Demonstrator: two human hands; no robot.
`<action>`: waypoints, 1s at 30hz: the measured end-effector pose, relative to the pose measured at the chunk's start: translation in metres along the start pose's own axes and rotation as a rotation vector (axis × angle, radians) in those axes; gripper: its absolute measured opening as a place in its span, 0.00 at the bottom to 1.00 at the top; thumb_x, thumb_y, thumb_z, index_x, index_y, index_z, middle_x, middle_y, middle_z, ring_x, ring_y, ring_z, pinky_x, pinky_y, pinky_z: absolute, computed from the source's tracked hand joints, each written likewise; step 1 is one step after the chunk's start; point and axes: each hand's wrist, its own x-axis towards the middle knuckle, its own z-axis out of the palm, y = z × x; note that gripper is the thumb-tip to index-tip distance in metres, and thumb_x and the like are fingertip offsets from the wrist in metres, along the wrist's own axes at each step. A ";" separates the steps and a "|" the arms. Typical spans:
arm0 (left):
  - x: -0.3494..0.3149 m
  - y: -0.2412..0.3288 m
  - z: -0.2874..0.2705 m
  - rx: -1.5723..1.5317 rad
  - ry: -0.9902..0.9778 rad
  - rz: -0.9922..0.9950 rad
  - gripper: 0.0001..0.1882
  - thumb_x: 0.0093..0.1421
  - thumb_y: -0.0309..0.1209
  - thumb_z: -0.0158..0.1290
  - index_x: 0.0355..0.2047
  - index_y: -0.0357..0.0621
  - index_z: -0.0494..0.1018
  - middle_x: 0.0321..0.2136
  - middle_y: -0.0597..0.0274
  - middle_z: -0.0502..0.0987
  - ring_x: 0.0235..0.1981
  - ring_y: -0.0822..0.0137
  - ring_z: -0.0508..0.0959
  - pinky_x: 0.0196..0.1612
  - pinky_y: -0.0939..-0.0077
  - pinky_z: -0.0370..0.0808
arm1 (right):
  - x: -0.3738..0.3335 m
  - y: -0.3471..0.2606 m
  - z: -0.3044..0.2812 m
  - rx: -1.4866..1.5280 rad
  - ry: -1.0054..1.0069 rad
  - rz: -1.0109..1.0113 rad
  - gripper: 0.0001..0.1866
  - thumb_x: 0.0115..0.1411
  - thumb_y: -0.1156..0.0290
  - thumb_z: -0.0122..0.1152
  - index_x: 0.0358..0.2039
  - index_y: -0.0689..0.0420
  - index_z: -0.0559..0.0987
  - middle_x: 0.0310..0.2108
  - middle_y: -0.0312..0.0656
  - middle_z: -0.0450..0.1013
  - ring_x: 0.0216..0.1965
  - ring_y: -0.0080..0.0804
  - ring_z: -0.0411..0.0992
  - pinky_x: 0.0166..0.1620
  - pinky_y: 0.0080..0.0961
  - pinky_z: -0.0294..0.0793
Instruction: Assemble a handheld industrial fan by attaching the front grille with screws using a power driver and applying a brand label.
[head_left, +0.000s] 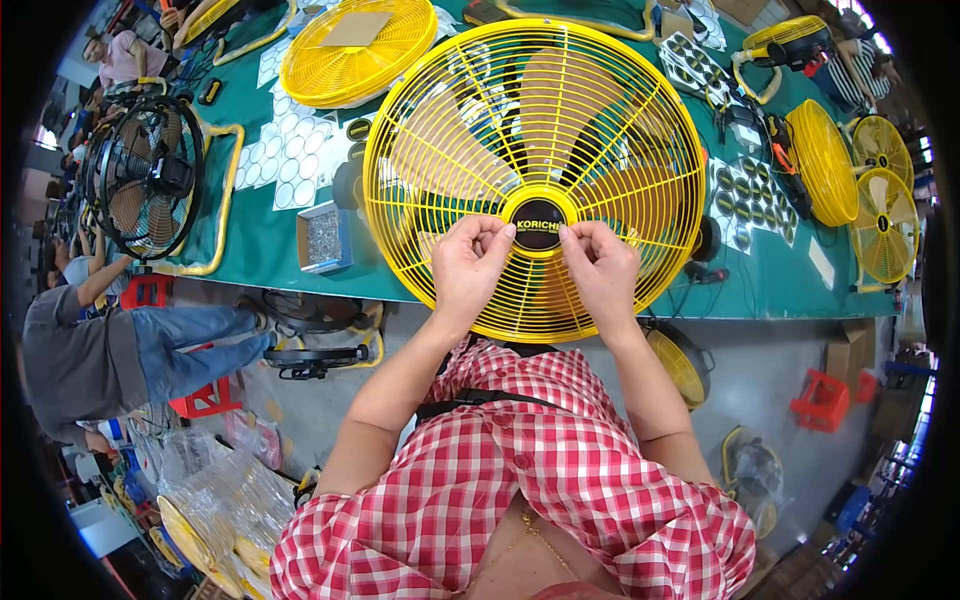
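Note:
A large yellow fan guard (545, 312) with tan blades behind its wire rings lies in front of me, its near edge reaching past the table's front edge. At its centre, a round black sticker (538, 232) with yellow lettering sits within the raised yellow hub ring (572, 207). My left hand (472, 262) pinches at the sticker's left edge between thumb and curled fingers. On the opposite edge, the thumb and fingers of my right hand (602, 265) are pinched in the same way. Whether the sticker lies flat against the hub cannot be made out.
On the green table (272, 235), a small box of metal parts (325, 238) stands left of the guard. Sheets of round black stickers (750, 195) lie to the right. Another yellow guard (355, 60) rests behind. A person (70, 350) stands at the left, near a black fan (150, 170).

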 end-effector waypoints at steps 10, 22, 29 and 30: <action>-0.002 -0.003 0.002 0.045 0.050 0.040 0.06 0.52 0.25 0.56 0.25 0.34 0.73 0.17 0.70 0.68 0.17 0.82 0.62 0.19 0.86 0.60 | 0.000 0.003 -0.002 0.031 -0.011 -0.009 0.05 0.53 0.75 0.60 0.24 0.62 0.75 0.13 0.33 0.67 0.14 0.14 0.62 0.18 0.14 0.61; -0.004 -0.002 0.006 0.065 0.088 0.039 0.06 0.52 0.24 0.56 0.24 0.34 0.72 0.17 0.70 0.66 0.16 0.82 0.60 0.19 0.85 0.59 | 0.001 0.002 -0.003 -0.048 -0.004 -0.123 0.05 0.53 0.74 0.60 0.24 0.61 0.74 0.13 0.38 0.69 0.14 0.21 0.67 0.18 0.19 0.65; -0.001 0.006 0.003 0.275 0.075 0.111 0.07 0.52 0.24 0.56 0.23 0.35 0.70 0.16 0.70 0.65 0.16 0.82 0.60 0.19 0.84 0.59 | 0.008 -0.006 -0.001 -0.508 0.034 -0.324 0.14 0.54 0.67 0.60 0.18 0.58 0.69 0.12 0.40 0.68 0.12 0.33 0.69 0.16 0.27 0.65; 0.000 0.006 0.003 0.261 0.101 0.116 0.07 0.52 0.24 0.56 0.24 0.35 0.69 0.16 0.70 0.65 0.16 0.82 0.61 0.19 0.84 0.59 | 0.011 -0.007 -0.003 -0.509 0.034 -0.324 0.14 0.54 0.67 0.60 0.18 0.58 0.69 0.12 0.40 0.68 0.12 0.33 0.69 0.16 0.27 0.65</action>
